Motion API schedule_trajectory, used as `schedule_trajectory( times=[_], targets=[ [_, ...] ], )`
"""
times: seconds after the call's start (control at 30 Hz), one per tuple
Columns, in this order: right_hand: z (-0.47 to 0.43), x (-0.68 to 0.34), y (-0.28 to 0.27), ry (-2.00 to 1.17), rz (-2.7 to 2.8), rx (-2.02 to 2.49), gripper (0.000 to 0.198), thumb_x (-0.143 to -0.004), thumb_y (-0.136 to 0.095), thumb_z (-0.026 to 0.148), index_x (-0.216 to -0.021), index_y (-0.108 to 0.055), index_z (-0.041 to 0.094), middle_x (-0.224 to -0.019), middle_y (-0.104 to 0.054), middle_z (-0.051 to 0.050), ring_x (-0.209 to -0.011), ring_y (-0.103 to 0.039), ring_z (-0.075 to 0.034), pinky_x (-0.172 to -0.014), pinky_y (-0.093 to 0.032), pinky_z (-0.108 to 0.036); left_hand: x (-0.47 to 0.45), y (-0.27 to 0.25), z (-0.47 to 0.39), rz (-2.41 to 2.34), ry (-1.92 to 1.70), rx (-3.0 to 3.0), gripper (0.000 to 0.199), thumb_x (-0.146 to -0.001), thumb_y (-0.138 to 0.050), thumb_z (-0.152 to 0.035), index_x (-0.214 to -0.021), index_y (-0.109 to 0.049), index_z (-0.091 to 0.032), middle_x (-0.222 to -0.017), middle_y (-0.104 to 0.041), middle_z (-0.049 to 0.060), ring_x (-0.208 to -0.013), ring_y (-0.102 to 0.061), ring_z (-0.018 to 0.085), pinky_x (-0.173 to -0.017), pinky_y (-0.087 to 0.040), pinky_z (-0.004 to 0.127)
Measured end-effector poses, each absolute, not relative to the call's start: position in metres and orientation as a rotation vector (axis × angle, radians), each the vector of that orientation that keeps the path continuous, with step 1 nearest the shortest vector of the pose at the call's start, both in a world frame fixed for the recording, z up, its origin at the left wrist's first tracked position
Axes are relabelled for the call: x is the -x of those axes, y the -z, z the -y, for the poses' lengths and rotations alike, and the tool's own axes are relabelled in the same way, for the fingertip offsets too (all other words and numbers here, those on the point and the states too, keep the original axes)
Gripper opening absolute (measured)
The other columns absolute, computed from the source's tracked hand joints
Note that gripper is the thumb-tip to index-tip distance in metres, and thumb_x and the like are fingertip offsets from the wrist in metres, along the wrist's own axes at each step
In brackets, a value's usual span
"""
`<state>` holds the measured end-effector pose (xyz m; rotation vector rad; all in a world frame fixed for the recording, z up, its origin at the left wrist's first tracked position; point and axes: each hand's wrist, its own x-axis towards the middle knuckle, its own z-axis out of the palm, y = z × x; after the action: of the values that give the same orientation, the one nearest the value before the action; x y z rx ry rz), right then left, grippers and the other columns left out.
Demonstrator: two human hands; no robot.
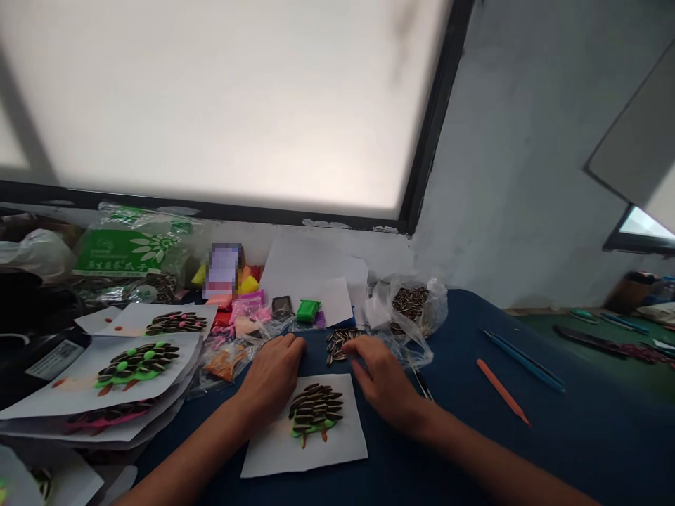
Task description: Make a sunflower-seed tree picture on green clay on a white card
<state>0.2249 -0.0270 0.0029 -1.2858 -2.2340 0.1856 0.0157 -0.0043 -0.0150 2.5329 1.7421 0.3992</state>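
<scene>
A white paper (345, 460) lies in front of me, bearing a hedgehog-like figure (316, 411) of striped sunflower seeds on green clay with small brown legs. My left hand (274, 372) rests at the paper's upper left edge, its fingers curled under; what they hold, if anything, is hidden. Just beyond the paper is a small pile of loose sunflower seeds (340, 344). My right hand (382, 376) reaches over the pile's right side, index finger bent at the seeds and thumb apart from it. No seed shows between those fingertips.
Finished seed pictures (140, 362) are stacked at left. Behind lie packs of coloured clay (309, 310), white sheets (306, 270), and a large green seed bag (121, 249). A clear bag of seeds (411, 306) stands behind my right hand. An orange tool (503, 392) and blue tweezers (522, 358) lie right.
</scene>
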Motion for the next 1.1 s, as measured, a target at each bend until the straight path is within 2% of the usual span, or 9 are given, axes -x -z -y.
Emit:
schedule_trajectory(
  times=[0.1, 0.2, 0.3, 0.47, 0.57, 0.67, 0.93, 1.1],
  targets=[
    [0.018, -0.239, -0.019, -0.200, 2.265, 1.424, 0.012, -0.088, -0.058, 0.006, -0.091, -0.067, 0.014, -0.093, -0.070, -0.008, -0.087, -0.064, -0.021, -0.077, -0.048, -0.030, -0.016, 0.013, 0.006, -1.736, -0.385, -2.525, 0.029, -0.098, -0.034, -0.007, -0.095, -0.062, -0.016, -0.094, -0.064, 0.008, -0.090, -0.060, 0.025, -0.076, -0.043, 0.034],
    [0.012, -0.251, -0.027, -0.250, 2.355, 1.534, 0.012, -0.084, -0.064, 0.008, -0.077, -0.070, 0.015, -0.080, -0.072, -0.005, -0.073, -0.065, -0.017, -0.066, -0.045, -0.025, -0.016, 0.011, 0.007, -1.728, -0.355, -2.507, 0.029, -0.097, -0.034, -0.007, -0.094, -0.061, -0.015, -0.094, -0.063, 0.008, -0.090, -0.059, 0.025, -0.076, -0.043, 0.034],
    [0.012, -0.253, -0.030, -0.246, 2.413, 1.620, 0.015, -0.082, -0.063, 0.004, -0.079, -0.073, 0.015, -0.084, -0.074, -0.005, -0.077, -0.066, -0.017, -0.067, -0.043, -0.024, -0.017, 0.009, 0.007, -1.724, -0.323, -2.490, 0.030, -0.097, -0.033, -0.005, -0.093, -0.061, -0.015, -0.095, -0.062, 0.008, -0.089, -0.058, 0.024, -0.077, -0.042, 0.034],
    [0.015, -0.252, -0.045, -0.198, 2.457, 1.742, 0.016, -0.088, -0.059, 0.009, -0.088, -0.074, 0.015, -0.093, -0.073, -0.008, -0.082, -0.064, -0.019, -0.068, -0.042, -0.025, -0.016, 0.011, 0.006, -1.725, -0.326, -2.507, 0.029, -0.097, -0.033, -0.006, -0.093, -0.060, -0.017, -0.093, -0.061, 0.007, -0.089, -0.058, 0.024, -0.077, -0.041, 0.034],
    [0.016, -0.257, -0.052, -0.176, 2.506, 1.817, 0.012, -0.083, -0.065, 0.009, -0.090, -0.074, 0.013, -0.094, -0.073, -0.010, -0.083, -0.064, -0.022, -0.067, -0.041, -0.027, -0.014, 0.014, 0.005, -1.721, -0.344, -2.521, 0.029, -0.097, -0.033, -0.007, -0.093, -0.060, -0.017, -0.092, -0.061, 0.007, -0.088, -0.058, 0.024, -0.077, -0.041, 0.035],
    [0.016, -0.261, -0.051, -0.155, 2.549, 1.866, 0.018, -0.080, -0.064, 0.004, -0.091, -0.074, 0.012, -0.092, -0.072, -0.013, -0.082, -0.065, -0.024, -0.064, -0.040, -0.028, -0.013, 0.017, 0.005, -1.713, -0.364, -2.521, 0.030, -0.096, -0.033, -0.006, -0.093, -0.060, -0.016, -0.092, -0.061, 0.008, -0.088, -0.057, 0.024, -0.077, -0.041, 0.035],
    [0.014, -0.259, -0.044, -0.123, 2.531, 1.796, 0.021, -0.080, -0.059, 0.000, -0.077, -0.071, 0.017, -0.082, -0.072, -0.008, -0.076, -0.065, -0.022, -0.061, -0.039, -0.028, -0.013, 0.016, 0.006, -1.677, -0.402, -2.499, 0.031, -0.095, -0.030, -0.008, -0.093, -0.060, -0.017, -0.093, -0.062, 0.009, -0.087, -0.057, 0.024, -0.075, -0.042, 0.035],
    [0.015, -0.264, -0.053, -0.204, 2.534, 1.756, 0.018, -0.080, -0.067, 0.009, -0.064, -0.067, 0.017, -0.067, -0.068, -0.004, -0.060, -0.060, -0.016, -0.053, -0.036, -0.025, -0.012, 0.017, 0.006, -1.671, -0.431, -2.502, 0.030, -0.094, -0.031, -0.009, -0.092, -0.060, -0.017, -0.091, -0.061, 0.009, -0.085, -0.057, 0.025, -0.073, -0.042, 0.036]
  ],
)
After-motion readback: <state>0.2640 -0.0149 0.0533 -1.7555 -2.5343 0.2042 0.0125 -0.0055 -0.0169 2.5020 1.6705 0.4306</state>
